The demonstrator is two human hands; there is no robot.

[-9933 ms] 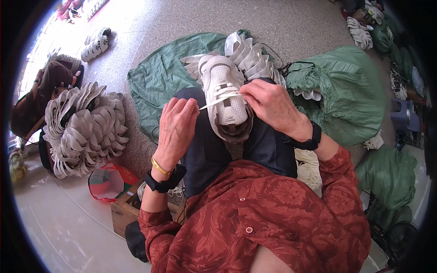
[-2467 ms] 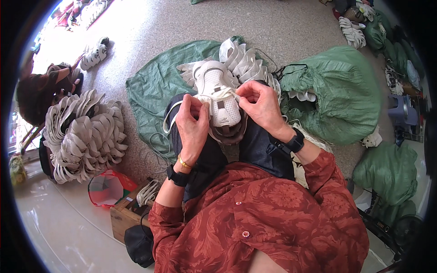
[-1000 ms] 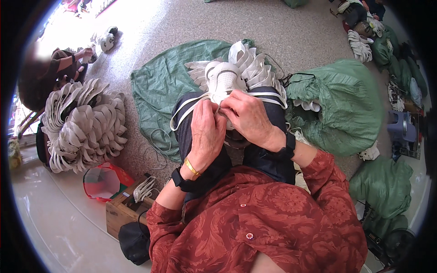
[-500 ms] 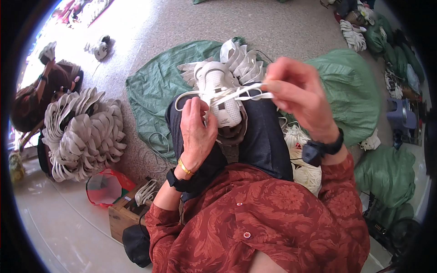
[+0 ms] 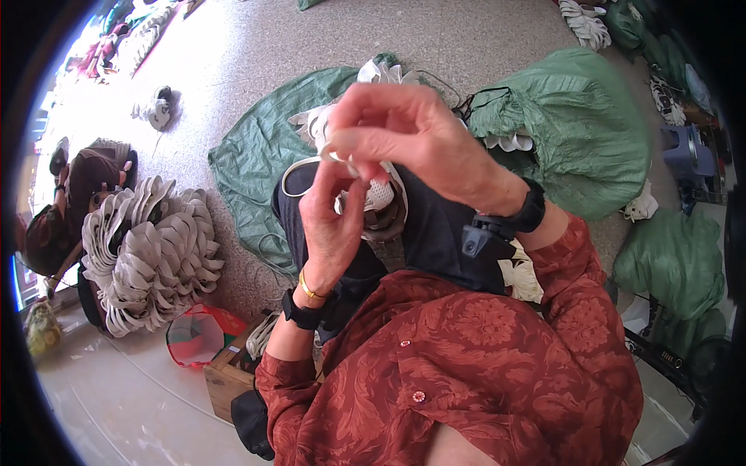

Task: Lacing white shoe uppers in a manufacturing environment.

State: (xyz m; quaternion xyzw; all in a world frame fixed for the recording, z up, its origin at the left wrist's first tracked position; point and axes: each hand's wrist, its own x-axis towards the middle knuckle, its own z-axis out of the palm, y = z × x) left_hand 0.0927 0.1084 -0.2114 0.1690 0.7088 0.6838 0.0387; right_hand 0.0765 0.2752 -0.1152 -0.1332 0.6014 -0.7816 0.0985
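Note:
A white shoe upper (image 5: 379, 196) with perforated mesh rests between my knees, largely hidden behind my hands. Its white shoelace (image 5: 301, 161) makes a loose loop to the left. My left hand (image 5: 334, 213) is closed over the upper, thumb and fingers pinching the lace. Just above, my right hand (image 5: 423, 140) pinches the lace between thumb and forefinger, its fingertips close to those of the left. The exact crossing of the lace ends is hidden by my fingers. More white shoe parts (image 5: 312, 124) lie on the green sack beyond.
A green woven sack (image 5: 256, 147) lies flat in front of me, and a bulging green sack (image 5: 575, 132) stands at the right. On the left are a big bundle of pale shoe parts (image 5: 151, 256), a red-rimmed container (image 5: 186, 342) and a wooden box (image 5: 228, 380).
My right hand has moved left and nearer my left hand, now covering most of the shoe upper. The lace stretched between the hands is now drawn in at the fingertips.

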